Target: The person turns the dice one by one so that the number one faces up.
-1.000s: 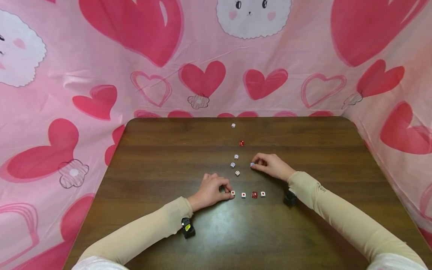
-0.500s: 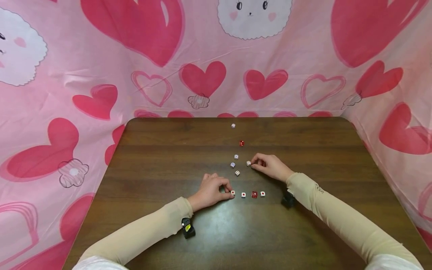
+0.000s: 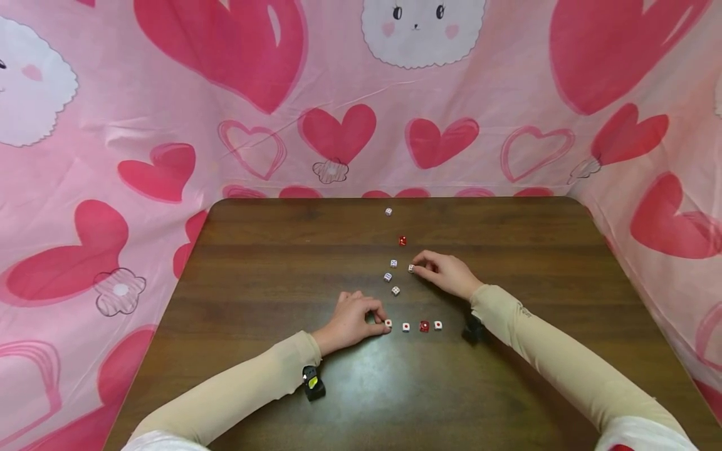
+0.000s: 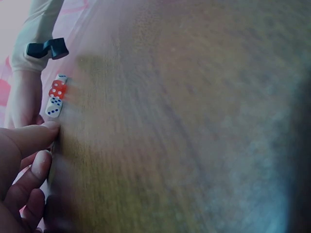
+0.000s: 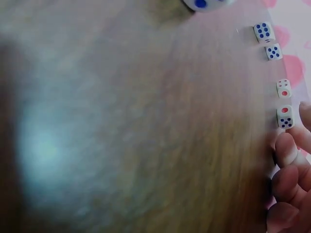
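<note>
A dark brown wood-grain desk (image 3: 265, 257) with rounded far corners fills the middle of the head view, a pale glare on its near part, and pink cloth (image 3: 389, 88) printed with hearts hangs behind it and along both sides. White cartoon heads on the cloth are cut off by the frame, as are the upper parts of the beige sleeves (image 3: 225, 391). In the left wrist view the thumb and fingertips mask the die in that hand; in the right wrist view the fingers run off the edge, a large white die (image 5: 206, 4) is cropped at the top, and I cannot tell which die the fingertips hold. From the head, the left hand (image 3: 350, 321) has its grip together on a white die (image 3: 388, 323) at the left end of a row, beside a red-spotted white die (image 3: 405, 327), a translucent red die (image 3: 424, 326) and another white die (image 3: 438, 326). The right hand (image 3: 448, 274) has its grip clamped on a smaller-looking white die (image 3: 411, 268). Just left of it lie three loose white dice (image 3: 388, 277); farther back sit a red die (image 3: 403, 240) and a lone white die (image 3: 388, 212).
</note>
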A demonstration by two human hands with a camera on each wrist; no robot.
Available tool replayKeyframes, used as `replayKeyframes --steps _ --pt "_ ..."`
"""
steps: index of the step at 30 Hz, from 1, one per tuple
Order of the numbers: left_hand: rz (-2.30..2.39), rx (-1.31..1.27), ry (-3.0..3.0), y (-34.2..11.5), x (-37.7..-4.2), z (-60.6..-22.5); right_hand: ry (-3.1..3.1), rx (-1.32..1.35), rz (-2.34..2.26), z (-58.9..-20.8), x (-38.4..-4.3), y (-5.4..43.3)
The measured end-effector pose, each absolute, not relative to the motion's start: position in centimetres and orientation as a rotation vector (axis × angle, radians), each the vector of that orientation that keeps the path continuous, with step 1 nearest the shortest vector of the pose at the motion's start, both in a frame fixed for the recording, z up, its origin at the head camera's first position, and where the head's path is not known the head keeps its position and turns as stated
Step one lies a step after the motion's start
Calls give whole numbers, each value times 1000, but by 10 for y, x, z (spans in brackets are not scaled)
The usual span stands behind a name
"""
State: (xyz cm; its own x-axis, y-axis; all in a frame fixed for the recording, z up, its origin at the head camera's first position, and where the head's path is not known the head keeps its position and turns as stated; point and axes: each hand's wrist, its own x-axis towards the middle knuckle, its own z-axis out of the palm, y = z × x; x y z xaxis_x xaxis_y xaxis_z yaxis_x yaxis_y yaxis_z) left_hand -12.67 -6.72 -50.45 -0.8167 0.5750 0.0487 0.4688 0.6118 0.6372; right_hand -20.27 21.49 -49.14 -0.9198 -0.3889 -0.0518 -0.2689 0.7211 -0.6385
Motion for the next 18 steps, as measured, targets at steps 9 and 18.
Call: replayKeyframes --steps 9,18 --pt "984 862 2674 -67 -125 -504 2727 -558 -973 -492 -205 215" --pt "987 860 2673 -66 -125 -505 2727 -542 -939 -495 -206 216"
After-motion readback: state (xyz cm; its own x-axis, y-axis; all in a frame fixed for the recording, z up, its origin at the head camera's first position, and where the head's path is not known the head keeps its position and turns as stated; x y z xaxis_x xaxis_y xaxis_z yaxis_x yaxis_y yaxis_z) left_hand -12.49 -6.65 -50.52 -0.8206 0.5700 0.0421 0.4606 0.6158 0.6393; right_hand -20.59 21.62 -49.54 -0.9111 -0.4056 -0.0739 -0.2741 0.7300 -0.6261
